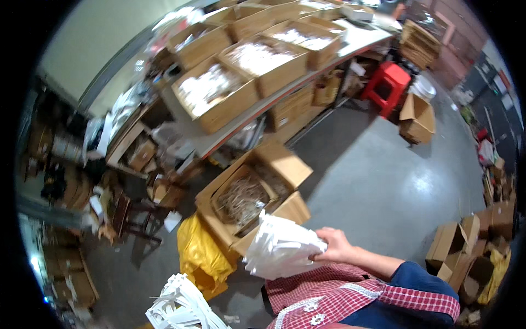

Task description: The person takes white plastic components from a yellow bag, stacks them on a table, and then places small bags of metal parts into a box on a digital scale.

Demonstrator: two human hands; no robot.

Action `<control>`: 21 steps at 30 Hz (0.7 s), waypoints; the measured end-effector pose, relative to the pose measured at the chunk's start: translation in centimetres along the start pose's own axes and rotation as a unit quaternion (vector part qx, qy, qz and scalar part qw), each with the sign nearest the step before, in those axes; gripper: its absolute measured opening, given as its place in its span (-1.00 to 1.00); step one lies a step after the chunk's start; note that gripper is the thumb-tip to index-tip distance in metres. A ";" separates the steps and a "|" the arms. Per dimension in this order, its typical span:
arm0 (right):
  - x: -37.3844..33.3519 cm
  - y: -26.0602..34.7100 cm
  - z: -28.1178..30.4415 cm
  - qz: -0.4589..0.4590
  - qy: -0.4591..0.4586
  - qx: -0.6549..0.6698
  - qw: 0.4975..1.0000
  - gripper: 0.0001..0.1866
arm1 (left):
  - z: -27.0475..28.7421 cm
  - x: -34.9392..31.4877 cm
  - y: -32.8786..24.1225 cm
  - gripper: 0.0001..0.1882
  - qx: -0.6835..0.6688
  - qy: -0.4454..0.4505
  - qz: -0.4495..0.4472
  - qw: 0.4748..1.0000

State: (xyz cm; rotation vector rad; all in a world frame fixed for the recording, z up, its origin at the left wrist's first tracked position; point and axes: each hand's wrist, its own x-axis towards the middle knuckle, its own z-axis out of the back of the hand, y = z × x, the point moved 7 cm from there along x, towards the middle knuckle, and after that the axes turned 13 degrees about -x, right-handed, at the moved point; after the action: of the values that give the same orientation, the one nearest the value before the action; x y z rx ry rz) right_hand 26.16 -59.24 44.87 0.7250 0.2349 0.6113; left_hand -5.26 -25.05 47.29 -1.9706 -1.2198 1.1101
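In front of my body, my right hand (333, 245) is closed around a thick bundle of thin white pieces (285, 248), gripping it by its right end. The bundle hangs close to the near flap of an open cardboard box (211, 197) on the floor. Inside that box sits a smaller carton of tangled, thin, brownish strands (244, 200). A second bundle of white strips (183, 307) shows at the bottom edge, left of my checked red apron. My left hand is out of the picture, so what supports that bundle is hidden.
A yellow plastic bag (201, 252) lies against the box. Beyond is a long table (200, 143) with several cartons of shiny pieces (263, 55). A red stool (388, 82) and an open carton (417, 118) stand far right. Empty cartons (452, 244) pile up at the right; a dark wooden stool (137, 219) is left.
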 end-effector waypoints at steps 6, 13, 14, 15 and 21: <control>-1.2 -8.8 13.3 -0.208 -0.080 0.200 0.954 -0.51 | -13.1 -4.5 7.2 -0.20 -0.064 0.070 0.063 0.993; 0.7 -18.5 25.2 -0.269 -0.166 0.250 0.915 -0.53 | -37.5 1.2 21.1 -0.54 0.064 0.248 0.167 0.952; 1.0 -19.7 26.9 -0.275 -0.183 0.251 0.910 -0.53 | -42.6 -0.1 22.2 -0.55 0.066 0.280 0.165 0.944; 1.5 -20.2 29.2 -0.282 -0.217 0.261 0.897 -0.53 | -46.4 1.6 25.7 -0.54 0.032 0.345 0.214 0.913; 0.4 -28.8 39.8 -0.353 -0.338 0.163 0.857 -0.53 | -74.1 -3.6 36.8 -0.57 0.002 0.417 0.252 0.873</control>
State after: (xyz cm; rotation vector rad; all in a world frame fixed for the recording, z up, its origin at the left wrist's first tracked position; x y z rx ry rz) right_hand 55.25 -97.71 54.36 1.0597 -0.0663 -0.4150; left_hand 74.15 -46.75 56.27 -2.4270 -0.2434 0.3314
